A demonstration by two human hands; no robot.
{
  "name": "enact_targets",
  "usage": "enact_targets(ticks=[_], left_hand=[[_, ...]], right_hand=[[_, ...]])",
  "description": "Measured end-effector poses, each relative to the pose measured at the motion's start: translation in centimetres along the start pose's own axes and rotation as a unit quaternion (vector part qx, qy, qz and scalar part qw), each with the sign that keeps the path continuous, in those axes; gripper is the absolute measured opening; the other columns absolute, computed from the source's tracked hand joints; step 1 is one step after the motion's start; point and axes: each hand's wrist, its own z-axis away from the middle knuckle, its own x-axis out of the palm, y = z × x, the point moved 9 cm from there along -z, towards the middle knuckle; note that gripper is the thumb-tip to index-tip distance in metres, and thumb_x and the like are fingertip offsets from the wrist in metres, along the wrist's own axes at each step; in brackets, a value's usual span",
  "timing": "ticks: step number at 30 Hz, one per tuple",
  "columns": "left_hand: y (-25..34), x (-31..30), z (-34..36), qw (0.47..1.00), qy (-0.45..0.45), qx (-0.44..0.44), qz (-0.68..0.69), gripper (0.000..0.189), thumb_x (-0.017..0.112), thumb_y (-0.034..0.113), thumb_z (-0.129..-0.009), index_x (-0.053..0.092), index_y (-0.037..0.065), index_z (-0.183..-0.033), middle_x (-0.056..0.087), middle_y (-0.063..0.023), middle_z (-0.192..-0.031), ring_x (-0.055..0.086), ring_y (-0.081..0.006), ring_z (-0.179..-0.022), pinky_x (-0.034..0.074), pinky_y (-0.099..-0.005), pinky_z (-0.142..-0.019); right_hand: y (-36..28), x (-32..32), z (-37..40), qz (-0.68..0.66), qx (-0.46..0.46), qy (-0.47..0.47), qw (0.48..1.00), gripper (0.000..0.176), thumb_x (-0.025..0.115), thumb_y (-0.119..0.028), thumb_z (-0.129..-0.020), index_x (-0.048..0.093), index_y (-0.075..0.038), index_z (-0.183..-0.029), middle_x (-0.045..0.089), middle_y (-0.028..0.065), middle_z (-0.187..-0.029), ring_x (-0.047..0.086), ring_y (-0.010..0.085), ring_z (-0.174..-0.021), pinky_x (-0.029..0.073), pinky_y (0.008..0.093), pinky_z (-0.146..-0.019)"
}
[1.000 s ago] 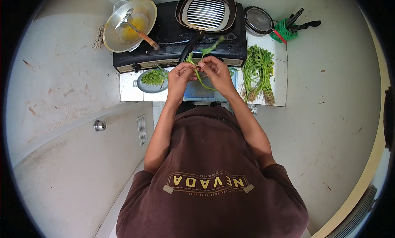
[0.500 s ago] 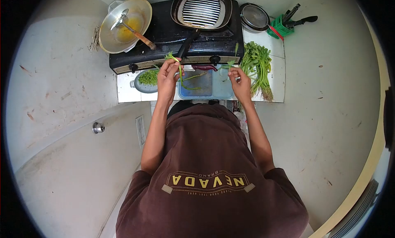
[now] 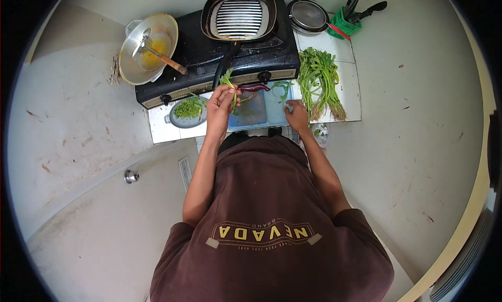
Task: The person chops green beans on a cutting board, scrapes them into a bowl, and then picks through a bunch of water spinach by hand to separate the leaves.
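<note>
My left hand [image 3: 220,111] pinches a leafy green stem [image 3: 228,81] upright over the left part of a blue tray [image 3: 276,114]. My right hand [image 3: 297,116] is at the tray's right edge, fingers curled with thumb and forefinger a little apart; I see nothing between them. Just beyond it, loose green leaves [image 3: 282,86] lie at the tray's back right. A slim dark red object [image 3: 254,88], like a handle, lies along the tray's far edge. Thin stems rest in the darker left part, partly hidden by my left hand.
A grey dish of chopped greens [image 3: 187,109] stands left, a rooted bunch of greens [image 3: 320,80] right. Behind are a black stove [image 3: 196,54], a grill pan [image 3: 239,14], a wok [image 3: 130,54] with a spatula, a strainer [image 3: 308,15] and a green knife basket [image 3: 345,25].
My right hand has drawn back towards me from the leaf it pinched, and leaves now lie in the tray beyond it. My left hand still holds its stem. The view has shifted slightly.
</note>
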Motion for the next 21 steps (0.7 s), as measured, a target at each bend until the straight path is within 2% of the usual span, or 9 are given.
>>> enact_targets(ticks=[3,6,9,12,15,18,19,21], left_hand=[[0.1,0.9,0.1,1.0,-0.012,0.01,0.004,0.019,0.059,0.017,-0.103,0.064,0.003,-0.114,0.068,-0.0038,-0.099,0.06,-0.0089,-0.086,0.049,-0.025,-0.077],[0.5,2.4,0.3,0.999,-0.035,0.018,-0.012,0.018,0.058,0.018,-0.103,0.064,0.002,-0.112,0.068,-0.0038,-0.099,0.06,-0.009,-0.085,0.048,-0.0249,-0.077],[0.3,3.9,0.2,0.996,-0.069,0.035,-0.043,0.015,0.059,0.016,-0.103,0.064,0.003,-0.108,0.067,-0.0032,-0.097,0.059,-0.0095,-0.085,0.047,-0.0261,-0.078],[0.7,5.5,0.6,0.99,-0.09,0.056,-0.096,0.012,0.061,0.012,-0.101,0.065,0.003,-0.107,0.067,-0.0023,-0.096,0.06,-0.0087,-0.087,0.048,-0.0253,-0.079],[0.6,6.6,0.8,0.978,-0.107,0.108,-0.143,0.011,0.065,0.006,-0.098,0.065,0.002,-0.108,0.067,-0.003,-0.1,0.062,-0.0083,-0.089,0.049,-0.0234,-0.077],[1.1,7.7,1.4,0.961,-0.122,0.143,-0.204,0.012,0.062,0.005,-0.099,0.065,0.001,-0.11,0.067,-0.0026,-0.103,0.06,-0.0093,-0.101,0.048,-0.0264,-0.087],[1.0,7.8,1.2,0.957,-0.123,0.147,-0.219,0.013,0.063,0.005,-0.099,0.066,0.002,-0.111,0.068,-0.0029,-0.105,0.06,-0.0093,-0.101,0.047,-0.0259,-0.088],[0.3,7.6,0.8,0.955,-0.126,0.106,-0.245,0.015,0.063,0.006,-0.099,0.067,0.002,-0.112,0.069,-0.0027,-0.106,0.061,-0.0096,-0.102,0.047,-0.0265,-0.089]], right_hand=[[-4.7,-3.1,-0.4,-0.05,-0.013,0.015,0.999,0.018,0.067,-0.012,-0.091,0.069,-0.002,-0.106,0.065,0.0159,-0.105,0.068,0.0277,-0.087,0.052,0.0367,-0.081],[-10.9,-7.0,-1.0,-0.176,-0.054,-0.004,0.983,0.018,0.066,-0.014,-0.094,0.069,-0.002,-0.107,0.067,0.0133,-0.101,0.068,0.0247,-0.084,0.052,0.0351,-0.078],[-15.0,-9.7,-1.5,-0.288,-0.033,-0.027,0.957,0.018,0.068,-0.014,-0.094,0.069,-0.002,-0.108,0.068,0.0114,-0.097,0.068,0.0214,-0.082,0.051,0.0321,-0.074],[-19.0,-12.2,-1.4,-0.334,-0.069,-0.002,0.94,0.019,0.072,-0.014,-0.091,0.069,-0.002,-0.104,0.069,0.0102,-0.094,0.068,0.0195,-0.082,0.05,0.0294,-0.072],[-22.4,-14.1,-0.8,-0.263,-0.113,0.038,0.958,0.019,0.075,-0.012,-0.089,0.069,-0.001,-0.103,0.07,0.0081,-0.094,0.067,0.0141,-0.081,0.051,0.0288,-0.073],[-22.0,-13.5,-0.8,-0.253,-0.132,0.088,0.954,0.02,0.077,-0.006,-0.085,0.068,0.0,-0.102,0.07,0.0094,-0.093,0.068,0.0164,-0.079,0.052,0.0298,-0.071],[-21.9,-13.5,-0.6,-0.251,-0.131,0.095,0.954,0.017,0.074,-0.004,-0.085,0.07,0.0,-0.101,0.07,0.0114,-0.092,0.069,0.0208,-0.078,0.053,0.0315,-0.069],[-21.9,-14.0,-0.2,-0.242,-0.137,0.114,0.954,0.015,0.074,-0.004,-0.085,0.069,0.0,-0.099,0.068,0.0125,-0.089,0.069,0.0256,-0.079,0.053,0.0353,-0.069]])
